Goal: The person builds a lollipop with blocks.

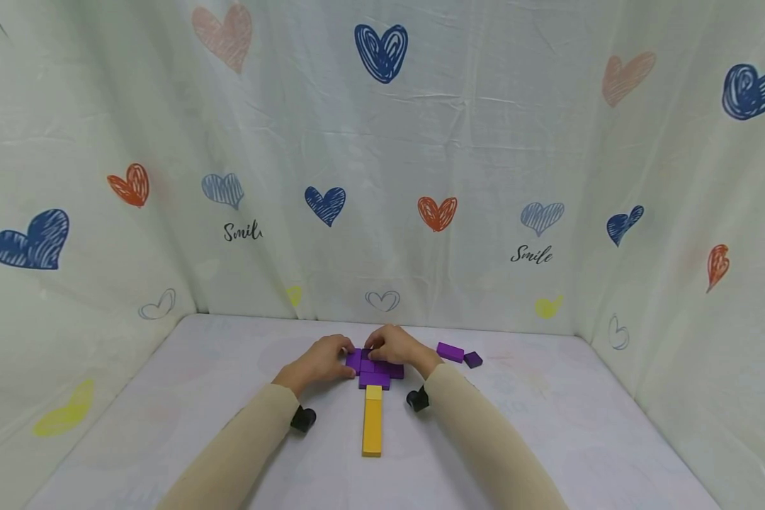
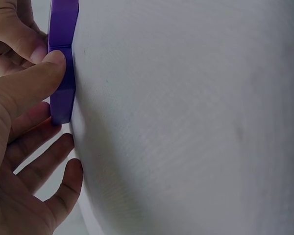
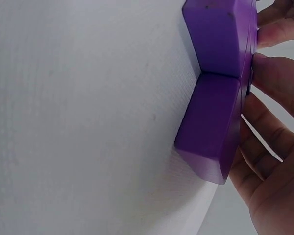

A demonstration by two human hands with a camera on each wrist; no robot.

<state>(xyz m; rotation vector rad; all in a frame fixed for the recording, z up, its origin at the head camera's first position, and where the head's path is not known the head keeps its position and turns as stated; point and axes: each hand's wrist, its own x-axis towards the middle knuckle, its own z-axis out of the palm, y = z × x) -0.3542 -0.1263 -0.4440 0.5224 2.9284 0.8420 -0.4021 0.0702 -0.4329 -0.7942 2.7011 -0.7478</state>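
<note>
Several purple blocks (image 1: 374, 381) lie side by side in a flat cluster on the white table. My left hand (image 1: 321, 360) grips the purple block (image 1: 353, 360) at the cluster's left edge; in the left wrist view its thumb lies on the near side of a purple block (image 2: 63, 100), with fingers beyond. My right hand (image 1: 395, 347) reaches over the cluster's far side and pinches a dark purple block (image 1: 365, 353), partly hidden by the fingers. In the right wrist view, two purple blocks (image 3: 208, 115) meet at an angle beside that hand.
A yellow strip of blocks (image 1: 372, 425), paler at its far end, runs from the cluster toward me. Two loose purple blocks (image 1: 450, 352) lie right of the right hand. White curtains (image 1: 382, 156) printed with hearts stand behind the table and at both sides.
</note>
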